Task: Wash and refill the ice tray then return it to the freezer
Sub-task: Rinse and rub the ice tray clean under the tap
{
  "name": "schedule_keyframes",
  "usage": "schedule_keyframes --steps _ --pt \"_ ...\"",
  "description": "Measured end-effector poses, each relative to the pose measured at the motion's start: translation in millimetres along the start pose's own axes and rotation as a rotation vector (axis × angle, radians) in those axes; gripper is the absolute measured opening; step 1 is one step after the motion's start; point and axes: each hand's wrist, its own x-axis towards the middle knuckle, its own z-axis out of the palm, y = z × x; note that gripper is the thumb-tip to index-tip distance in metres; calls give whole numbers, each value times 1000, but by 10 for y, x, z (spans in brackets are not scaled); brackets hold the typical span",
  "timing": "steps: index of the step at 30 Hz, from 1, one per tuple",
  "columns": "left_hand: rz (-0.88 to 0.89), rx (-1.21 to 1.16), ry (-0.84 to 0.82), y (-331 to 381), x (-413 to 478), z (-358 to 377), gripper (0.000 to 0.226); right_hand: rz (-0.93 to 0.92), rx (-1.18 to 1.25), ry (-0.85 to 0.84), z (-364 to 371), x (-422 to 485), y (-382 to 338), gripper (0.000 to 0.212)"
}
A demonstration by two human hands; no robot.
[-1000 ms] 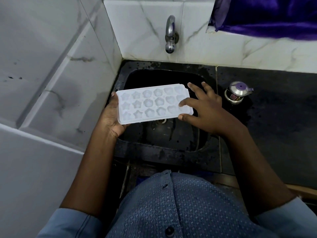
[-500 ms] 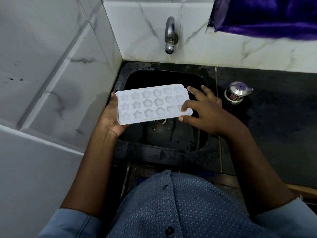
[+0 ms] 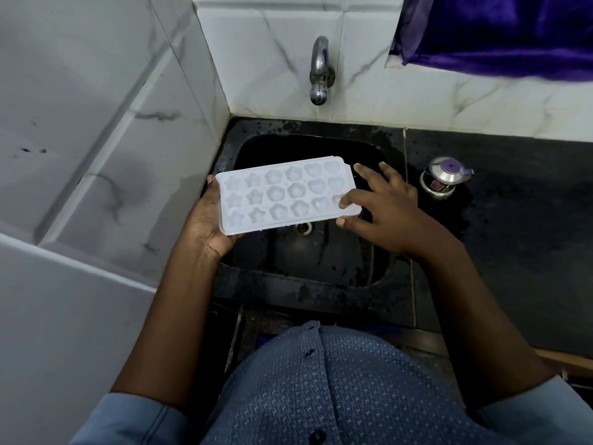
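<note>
The ice tray (image 3: 282, 195) — white, its star and flower cells apparently empty — was held level above the sink (image 3: 321, 284), in front of the tap (image 3: 319, 72). Its left end was gripped in the left hand (image 3: 208, 223). Its right corner was pinched by the right hand (image 3: 382, 207), forefinger above and thumb at the edge, with the other fingers spread. It was judged light, slightly flexible and slippery when wet — best held by both short ends.

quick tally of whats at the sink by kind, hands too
hands: 2, left hand and right hand
tray: 1
tap: 1
sink: 1
metal pot: 1
purple cloth: 1
total: 7
</note>
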Motion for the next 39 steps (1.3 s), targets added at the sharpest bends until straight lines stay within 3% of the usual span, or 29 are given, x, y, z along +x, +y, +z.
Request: schedule_keyframes --steps 13,17,21,27,32,39 --pt "1 -7 -23 -23 35 -14 66 31 -22 45 3 -2 -20 42" --pt "2 -10 -19 -7 16 5 65 16 -24 -23 40 -9 -24 48" --pt "6 14 -6 -8 -8 -5 64 11 -37 -1 66 -12 -23 38" --pt "12 36 14 -15 -32 32 64 16 -32 -14 51 -16 -58 45" --pt "5 32 23 0 -29 24 64 18 -14 10 39 -34 -30 37" --pt "7 44 28 -19 -4 75 65 8 -60 -8 55 -22 -56 47"
